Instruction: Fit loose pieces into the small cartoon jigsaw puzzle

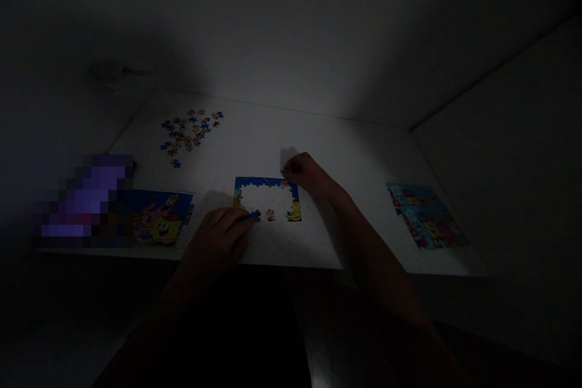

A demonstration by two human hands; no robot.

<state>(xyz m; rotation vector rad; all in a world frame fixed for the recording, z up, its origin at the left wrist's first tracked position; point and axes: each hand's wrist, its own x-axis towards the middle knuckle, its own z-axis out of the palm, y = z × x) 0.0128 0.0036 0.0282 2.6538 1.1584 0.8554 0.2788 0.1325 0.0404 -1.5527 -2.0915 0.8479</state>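
A partly assembled jigsaw puzzle (244, 181) lies on the white table, its border pieces joined into a frame around a bare middle. At its lower left corner, my left hand (222, 230) has bent fingers closed at a blue puzzle piece (256, 216); the thumb's contact is hard to see in the dim light. Just above the upper right corner, my right hand (304, 171) pinches a small puzzle piece (284, 172), mostly hidden by the fingers. A pink piece (270, 214) sits at the bottom edge, with gaps on both sides of it.
Many loose puzzle pieces (188, 133) are spread at the back left of the table (254, 133). A cartoon picture sheet (161, 221) lies at the left, beside a bright blurred-out object (86, 200). Another cartoon picture (425, 215) lies at the right. White walls stand behind.
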